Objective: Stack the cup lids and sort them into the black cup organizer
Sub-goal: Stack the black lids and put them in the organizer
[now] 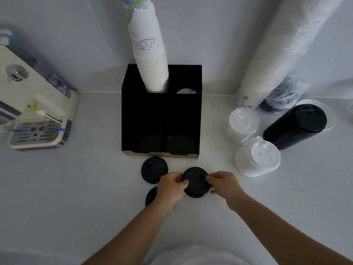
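Both hands grip one short stack of black cup lids [195, 183] on the white counter: my left hand [172, 188] holds its left rim and my right hand [222, 183] its right rim. Another black lid [153, 169] lies flat to the upper left. A third black lid [150, 197] shows partly under my left wrist. The black cup organizer [198, 119] stands just behind, its front open; dark lids seem to lie in its two lower bays, though I cannot tell for sure. A tall stack of white paper cups [150, 60] rises from its top-left hole.
To the right stand two stacks of white lids [257, 157] [241, 121] and a long stack of black lids [295, 127] lying on its side. Wrapped sleeves of cups [290, 54] lean in the right corner. A cream machine with a drip tray [38, 131] sits at left.
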{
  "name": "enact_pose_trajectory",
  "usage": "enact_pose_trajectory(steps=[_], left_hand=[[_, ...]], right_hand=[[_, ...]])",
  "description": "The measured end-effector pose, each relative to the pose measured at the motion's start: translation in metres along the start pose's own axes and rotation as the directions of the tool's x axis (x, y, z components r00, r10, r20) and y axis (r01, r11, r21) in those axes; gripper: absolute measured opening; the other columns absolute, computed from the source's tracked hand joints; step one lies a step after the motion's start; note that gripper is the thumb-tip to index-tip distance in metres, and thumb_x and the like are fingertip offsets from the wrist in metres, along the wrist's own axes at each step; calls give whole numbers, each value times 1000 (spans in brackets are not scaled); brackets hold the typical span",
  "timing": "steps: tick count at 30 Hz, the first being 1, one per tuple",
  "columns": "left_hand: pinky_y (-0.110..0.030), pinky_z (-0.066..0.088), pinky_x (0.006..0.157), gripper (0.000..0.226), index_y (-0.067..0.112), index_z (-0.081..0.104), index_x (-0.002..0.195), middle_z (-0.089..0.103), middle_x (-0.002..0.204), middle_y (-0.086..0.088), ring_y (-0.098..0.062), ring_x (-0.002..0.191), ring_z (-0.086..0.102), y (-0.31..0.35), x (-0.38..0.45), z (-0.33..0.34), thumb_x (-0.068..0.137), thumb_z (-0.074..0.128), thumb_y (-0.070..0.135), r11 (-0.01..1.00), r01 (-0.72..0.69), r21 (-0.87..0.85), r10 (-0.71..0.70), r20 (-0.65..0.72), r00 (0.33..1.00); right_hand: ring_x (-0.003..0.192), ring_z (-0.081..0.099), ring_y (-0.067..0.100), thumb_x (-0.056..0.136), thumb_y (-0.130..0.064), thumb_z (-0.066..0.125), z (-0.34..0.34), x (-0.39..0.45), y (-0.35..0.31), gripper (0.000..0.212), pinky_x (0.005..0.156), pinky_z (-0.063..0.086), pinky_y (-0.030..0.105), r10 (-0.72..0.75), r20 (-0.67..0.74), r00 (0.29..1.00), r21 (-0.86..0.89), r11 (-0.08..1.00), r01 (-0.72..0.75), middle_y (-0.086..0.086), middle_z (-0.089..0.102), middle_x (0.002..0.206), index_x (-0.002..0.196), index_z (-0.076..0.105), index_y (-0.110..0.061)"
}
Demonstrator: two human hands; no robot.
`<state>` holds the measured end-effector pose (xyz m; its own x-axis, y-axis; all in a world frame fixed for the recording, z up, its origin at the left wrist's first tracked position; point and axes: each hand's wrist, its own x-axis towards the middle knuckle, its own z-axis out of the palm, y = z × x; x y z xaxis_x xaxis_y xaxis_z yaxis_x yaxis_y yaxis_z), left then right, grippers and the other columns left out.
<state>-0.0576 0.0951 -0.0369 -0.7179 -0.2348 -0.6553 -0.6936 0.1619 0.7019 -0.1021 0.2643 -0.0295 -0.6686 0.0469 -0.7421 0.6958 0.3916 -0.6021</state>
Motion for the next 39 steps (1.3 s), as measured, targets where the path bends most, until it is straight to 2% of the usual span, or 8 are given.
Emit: enact_pose_trajectory(steps=[5,9,14,17,24,28,34,39], left_hand=[[-39,61,78,9,-2,68,87,70,97,-23,-29,92,70,2,-21,-2,83,64,6,993,24,-119,-23,12,1000],[-36,60,79,14,21,68,74,70,90,-15,-26,86,69,-3,-38,-7,81,67,9,987,-38,-155,35,-22,999],[-27,53,82,23,17,73,101,72,92,1,-13,87,67,-14,-61,-9,79,69,22,991,-124,-46,117,-129,985],[-30,50,79,9,18,67,83,70,80,1,-11,77,63,-23,-76,-14,80,68,26,985,-143,-97,127,-153,980],[-29,56,89,36,20,70,109,72,98,7,-8,94,68,-57,-93,-33,76,75,32,979,-75,-188,56,-104,993],[-33,58,86,26,25,74,100,76,92,8,-7,88,71,-66,-100,-43,75,77,19,963,-108,-249,79,-123,989],[-37,59,84,28,21,71,101,74,97,-2,-16,91,72,-74,-100,-56,74,78,16,894,-85,-439,-12,-214,977],[-38,59,82,24,16,69,98,72,96,-4,-19,91,70,-78,-95,-56,75,77,16,866,-55,-497,-98,-278,956]], right_hand=[[89,71,30,88,-10,69,-4,-14,2,4,74,61,37,-32,53,998,115,993,25,18,73,97,89,70,-6],[92,71,32,87,-7,69,-7,-26,0,5,79,62,43,-115,68,991,139,985,104,18,72,96,90,70,-4],[90,71,34,87,-4,68,-7,-38,3,4,79,62,45,-197,100,975,110,976,186,20,73,95,90,72,-2],[85,71,30,87,-5,69,-7,-44,7,5,73,61,37,-210,139,968,60,977,204,19,73,94,89,73,-3],[79,72,25,86,-7,72,14,-59,12,4,77,62,41,-234,322,918,-157,942,295,17,74,95,86,75,-5],[79,74,23,86,-16,72,31,-65,9,4,82,61,44,-260,362,895,-283,885,371,5,76,89,87,76,-15],[92,72,26,88,-19,71,45,-68,1,32,77,61,35,-167,479,862,-195,937,290,5,73,109,118,63,-27],[76,71,25,87,-12,71,63,-67,-1,27,74,62,35,-157,406,900,-162,957,240,10,77,92,113,66,-14]])
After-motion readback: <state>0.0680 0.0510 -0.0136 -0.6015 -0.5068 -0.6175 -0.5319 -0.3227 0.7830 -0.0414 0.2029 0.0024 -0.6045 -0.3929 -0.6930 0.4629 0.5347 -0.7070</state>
